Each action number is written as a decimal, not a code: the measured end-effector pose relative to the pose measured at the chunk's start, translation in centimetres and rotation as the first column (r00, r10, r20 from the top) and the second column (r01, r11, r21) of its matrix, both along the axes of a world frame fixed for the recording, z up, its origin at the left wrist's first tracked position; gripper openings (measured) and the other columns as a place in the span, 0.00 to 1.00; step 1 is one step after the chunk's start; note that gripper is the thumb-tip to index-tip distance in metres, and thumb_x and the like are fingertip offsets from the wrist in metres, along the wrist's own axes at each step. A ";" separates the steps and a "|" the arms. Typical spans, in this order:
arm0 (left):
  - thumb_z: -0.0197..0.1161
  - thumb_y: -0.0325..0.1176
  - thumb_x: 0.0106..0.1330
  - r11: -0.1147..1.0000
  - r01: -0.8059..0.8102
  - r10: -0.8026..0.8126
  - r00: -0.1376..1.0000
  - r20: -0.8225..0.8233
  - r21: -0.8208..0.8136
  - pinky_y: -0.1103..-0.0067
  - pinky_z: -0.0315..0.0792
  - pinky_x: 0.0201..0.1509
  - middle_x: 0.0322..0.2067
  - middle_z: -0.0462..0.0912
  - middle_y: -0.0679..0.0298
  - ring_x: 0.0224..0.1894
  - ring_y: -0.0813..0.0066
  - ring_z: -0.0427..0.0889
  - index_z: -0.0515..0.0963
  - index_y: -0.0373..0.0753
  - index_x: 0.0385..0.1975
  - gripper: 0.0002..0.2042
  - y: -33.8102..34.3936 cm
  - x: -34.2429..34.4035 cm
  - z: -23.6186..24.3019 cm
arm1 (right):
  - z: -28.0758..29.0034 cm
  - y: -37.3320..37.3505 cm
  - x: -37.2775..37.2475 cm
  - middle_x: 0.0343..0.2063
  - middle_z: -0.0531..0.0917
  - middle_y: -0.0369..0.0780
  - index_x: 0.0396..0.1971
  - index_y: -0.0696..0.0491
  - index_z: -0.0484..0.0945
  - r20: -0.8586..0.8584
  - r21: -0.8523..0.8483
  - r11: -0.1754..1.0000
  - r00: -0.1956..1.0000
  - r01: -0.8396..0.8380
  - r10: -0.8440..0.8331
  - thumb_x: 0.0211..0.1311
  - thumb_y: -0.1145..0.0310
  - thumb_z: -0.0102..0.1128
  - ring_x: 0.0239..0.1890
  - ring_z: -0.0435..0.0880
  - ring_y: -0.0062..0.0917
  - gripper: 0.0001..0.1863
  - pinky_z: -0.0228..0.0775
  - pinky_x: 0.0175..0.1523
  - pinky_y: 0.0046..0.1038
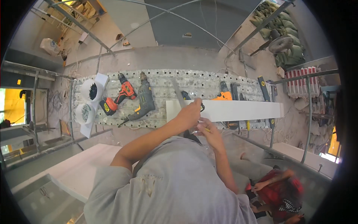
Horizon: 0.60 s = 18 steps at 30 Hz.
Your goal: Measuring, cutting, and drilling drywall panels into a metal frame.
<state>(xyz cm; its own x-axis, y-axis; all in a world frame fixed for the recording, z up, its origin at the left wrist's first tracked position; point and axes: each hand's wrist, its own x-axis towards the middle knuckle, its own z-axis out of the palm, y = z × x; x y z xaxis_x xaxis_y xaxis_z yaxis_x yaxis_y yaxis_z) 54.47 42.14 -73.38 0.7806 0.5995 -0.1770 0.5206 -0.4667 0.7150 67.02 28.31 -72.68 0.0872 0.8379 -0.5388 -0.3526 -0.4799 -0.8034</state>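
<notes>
— What can't you make out?

— The near end of the long white rectangular board (231, 110) is covered by the left hand (189, 114), so its left edge shows only above the knuckles. A flat grey metal square (179, 94) runs up and away from that hand; its lower part disappears under the fingers. Whether the fingers clamp it or merely press it down, I cannot tell. They are curled narrow.

— And the other hand?

— The right hand (209, 131) sits just below the board's near edge, fingers pinched on a thin yellow pencil (205, 129), of which only a short piece shows by the thumb.

— Which way does the board run?

— Its long axis goes left to right across the perforated metal workbench (164, 80), stretching away to the right of both hands. Beyond the fingertips lies a grey-green corded drill (144, 99); further left an orange-red cordless drill (121, 95). An orange tool (224, 95) is partly hidden behind the board.
</notes>
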 end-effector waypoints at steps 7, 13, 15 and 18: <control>0.69 0.31 0.57 0.891 0.262 -0.249 0.965 -0.082 0.370 0.69 0.80 0.49 0.50 0.74 0.50 0.51 0.54 0.79 0.65 0.28 0.61 0.32 -1.4 -1.5 -7.1 | -5.1 -0.6 -3.4 0.54 0.79 0.40 0.62 0.59 0.72 -0.389 -0.124 0.990 0.914 0.073 -0.116 0.66 0.80 0.63 0.55 0.80 0.24 0.24 0.77 0.57 0.26; 0.70 0.39 0.61 0.919 0.348 -0.367 0.927 0.077 0.186 0.67 0.77 0.53 0.53 0.73 0.52 0.51 0.52 0.79 0.62 0.42 0.72 0.38 6.0 -3.4 -1.7 | -3.8 4.2 -5.5 0.53 0.80 0.39 0.55 0.61 0.74 -0.291 0.080 0.984 0.948 0.162 -0.132 0.60 0.86 0.63 0.57 0.78 0.24 0.23 0.73 0.60 0.26; 0.69 0.37 0.63 0.910 0.261 -0.341 0.913 0.224 0.321 0.68 0.76 0.54 0.54 0.73 0.52 0.51 0.54 0.80 0.63 0.42 0.71 0.36 8.1 -4.0 0.8 | -1.1 5.7 -5.5 0.53 0.80 0.38 0.54 0.61 0.75 -0.233 0.134 0.971 0.958 0.200 -0.166 0.59 0.86 0.63 0.56 0.78 0.23 0.22 0.73 0.60 0.25; 0.67 0.36 0.66 0.957 0.006 -0.149 0.867 0.475 0.290 0.69 0.75 0.57 0.54 0.74 0.51 0.52 0.56 0.79 0.66 0.39 0.69 0.31 9.9 -7.2 2.8 | -2.2 3.6 -5.9 0.54 0.79 0.38 0.58 0.60 0.73 -0.054 0.145 0.954 0.965 0.264 -0.258 0.59 0.83 0.66 0.53 0.79 0.23 0.26 0.73 0.58 0.25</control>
<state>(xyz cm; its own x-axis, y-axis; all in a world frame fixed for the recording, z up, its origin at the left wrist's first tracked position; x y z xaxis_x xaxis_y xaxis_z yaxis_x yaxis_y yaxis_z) 47.29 52.09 -70.54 0.7687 0.5012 0.3974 0.0932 -0.7024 0.7057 61.16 31.90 -74.83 0.2975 0.8596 -0.4155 -0.4778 -0.2427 -0.8443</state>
